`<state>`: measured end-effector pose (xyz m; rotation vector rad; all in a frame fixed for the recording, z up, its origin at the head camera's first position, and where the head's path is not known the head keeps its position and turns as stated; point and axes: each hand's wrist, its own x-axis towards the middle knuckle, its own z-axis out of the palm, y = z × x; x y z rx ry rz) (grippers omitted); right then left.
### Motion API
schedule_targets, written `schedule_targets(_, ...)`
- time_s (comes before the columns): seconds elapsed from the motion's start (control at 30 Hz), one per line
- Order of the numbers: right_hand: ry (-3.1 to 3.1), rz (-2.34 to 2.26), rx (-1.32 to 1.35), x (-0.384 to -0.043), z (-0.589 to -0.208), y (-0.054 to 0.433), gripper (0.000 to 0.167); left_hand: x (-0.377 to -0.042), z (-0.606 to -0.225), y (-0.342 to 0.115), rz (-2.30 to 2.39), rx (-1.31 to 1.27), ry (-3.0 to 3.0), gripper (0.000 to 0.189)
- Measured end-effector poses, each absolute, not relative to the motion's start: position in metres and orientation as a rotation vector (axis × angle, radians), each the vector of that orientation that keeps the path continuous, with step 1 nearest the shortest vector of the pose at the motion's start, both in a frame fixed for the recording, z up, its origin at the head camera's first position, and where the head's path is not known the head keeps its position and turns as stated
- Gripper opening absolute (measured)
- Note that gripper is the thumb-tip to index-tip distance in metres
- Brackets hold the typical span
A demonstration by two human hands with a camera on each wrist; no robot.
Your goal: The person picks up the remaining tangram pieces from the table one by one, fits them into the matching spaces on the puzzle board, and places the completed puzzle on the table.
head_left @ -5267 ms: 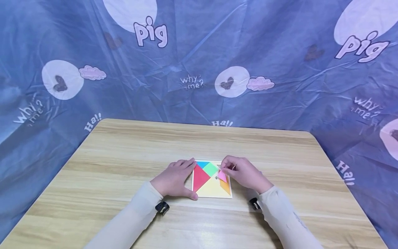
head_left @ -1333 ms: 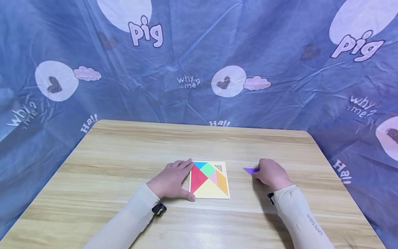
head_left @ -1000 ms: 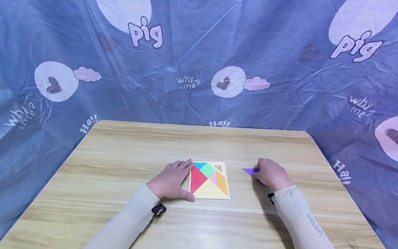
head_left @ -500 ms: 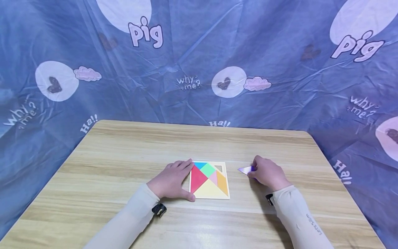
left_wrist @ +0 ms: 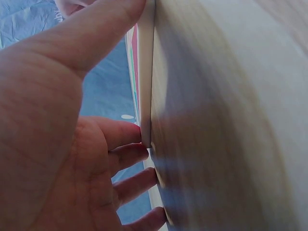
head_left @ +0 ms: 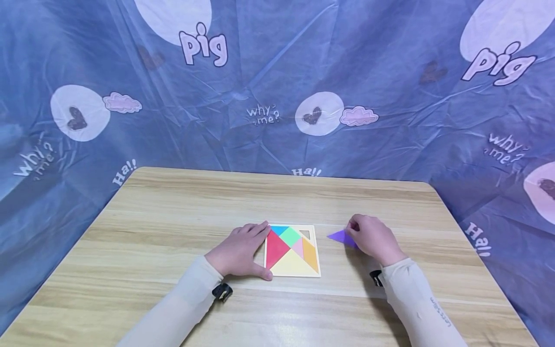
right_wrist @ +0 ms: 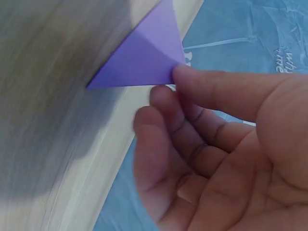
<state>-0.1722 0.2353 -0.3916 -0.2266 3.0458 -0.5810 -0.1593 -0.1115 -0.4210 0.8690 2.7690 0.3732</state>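
Note:
A square tangram board (head_left: 318, 266) lies flat on the table. Red, blue, green, pink, orange and pale yellow pieces fill most of it, and a small triangular opening (head_left: 306, 234) shows at its upper right. Spread along the board's left edge, my left hand (head_left: 238, 251) touches it with straight fingers and thumb; the left wrist view has the thumb and index fingertip against its side (left_wrist: 146, 77). To the right of the board, my right hand (head_left: 374, 239) pinches a purple triangle piece (head_left: 340, 237) by one edge. In the right wrist view this triangle (right_wrist: 144, 53) sits tilted at the thumb tip.
The wooden table (head_left: 208, 202) extends around the board, with its far edge behind. A blue printed cloth (head_left: 243, 140) hangs beyond it. Each wrist wears a dark strap mount (head_left: 222, 292).
Earlier my right hand was at the board with the pink piece, which now lies in it. It then took up the purple triangle, turned it and shifted slightly left. My left hand stays put.

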Motion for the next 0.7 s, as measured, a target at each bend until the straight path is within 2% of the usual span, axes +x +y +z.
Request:
schedule_targets(0.3,3.151,-0.757,-0.371,-0.174,-0.393,0.230,0.009,-0.159,-0.420,-0.111,0.371,0.861,2.766,0.118)
schedule_targets(0.7,3.152,-1.121,-0.340,-0.177,-0.395,0.210,0.006,-0.160,-0.422,-0.112,0.357,0.861,2.769,0.119)
